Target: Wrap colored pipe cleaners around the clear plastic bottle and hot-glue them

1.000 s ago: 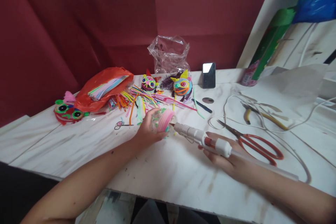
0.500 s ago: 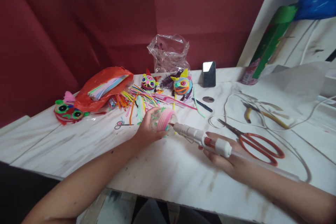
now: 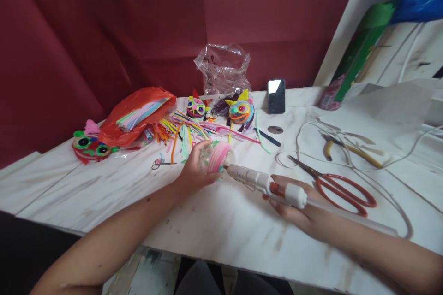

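Note:
My left hand [image 3: 194,171] is wrapped round a small ball partly wound with pink pipe cleaner [image 3: 216,156], held just above the white table [image 3: 221,230]. My right hand [image 3: 297,207] grips a white glue gun [image 3: 266,184] with a clear glue stick trailing back along my forearm. The gun's tip touches the right side of the pink ball. Both hands are closed on what they hold.
Red-handled scissors [image 3: 341,189], yellow-handled pliers [image 3: 349,150] and a white cord [image 3: 346,166] lie to the right. Behind are loose pipe cleaners [image 3: 183,131], two finished owl-like balls [image 3: 240,111], a red bag [image 3: 134,113], a clear bag [image 3: 223,69], a phone [image 3: 276,89], small scissors [image 3: 159,163] and a red figure [image 3: 89,145].
The pink ball and the glue gun tip have shifted very slightly; the hands hold the same grip.

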Tool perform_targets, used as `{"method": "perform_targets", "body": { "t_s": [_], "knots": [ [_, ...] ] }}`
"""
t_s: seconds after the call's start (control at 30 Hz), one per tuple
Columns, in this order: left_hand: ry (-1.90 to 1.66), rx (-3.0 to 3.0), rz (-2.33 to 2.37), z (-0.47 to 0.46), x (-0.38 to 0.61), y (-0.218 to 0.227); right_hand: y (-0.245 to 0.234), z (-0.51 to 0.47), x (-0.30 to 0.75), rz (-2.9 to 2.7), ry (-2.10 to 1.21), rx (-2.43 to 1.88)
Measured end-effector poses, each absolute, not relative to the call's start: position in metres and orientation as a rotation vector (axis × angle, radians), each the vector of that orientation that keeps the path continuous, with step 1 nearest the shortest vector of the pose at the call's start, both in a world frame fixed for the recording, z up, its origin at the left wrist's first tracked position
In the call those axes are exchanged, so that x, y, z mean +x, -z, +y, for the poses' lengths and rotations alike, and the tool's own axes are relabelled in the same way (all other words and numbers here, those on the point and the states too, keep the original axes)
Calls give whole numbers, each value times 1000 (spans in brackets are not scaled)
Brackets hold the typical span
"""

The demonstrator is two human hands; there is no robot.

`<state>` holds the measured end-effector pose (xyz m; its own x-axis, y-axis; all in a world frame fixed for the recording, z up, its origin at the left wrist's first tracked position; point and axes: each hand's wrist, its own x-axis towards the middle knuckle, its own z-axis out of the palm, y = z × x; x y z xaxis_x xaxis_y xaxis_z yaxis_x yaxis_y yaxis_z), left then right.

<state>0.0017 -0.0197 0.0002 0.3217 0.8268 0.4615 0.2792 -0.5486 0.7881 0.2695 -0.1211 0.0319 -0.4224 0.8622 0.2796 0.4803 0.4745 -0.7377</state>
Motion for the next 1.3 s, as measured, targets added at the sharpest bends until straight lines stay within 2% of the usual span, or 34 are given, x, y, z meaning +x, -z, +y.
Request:
{"method": "perform_targets", "body": {
  "t_s": [0.83,1.3],
  "knots": [
    [-1194,1995,968,-18,0,1,-20,-113,270,-2164,-523,-986],
    [-1204,1991,943,-18,1,0,-20,-113,270,-2155,-516,-1006]
  ]
}}
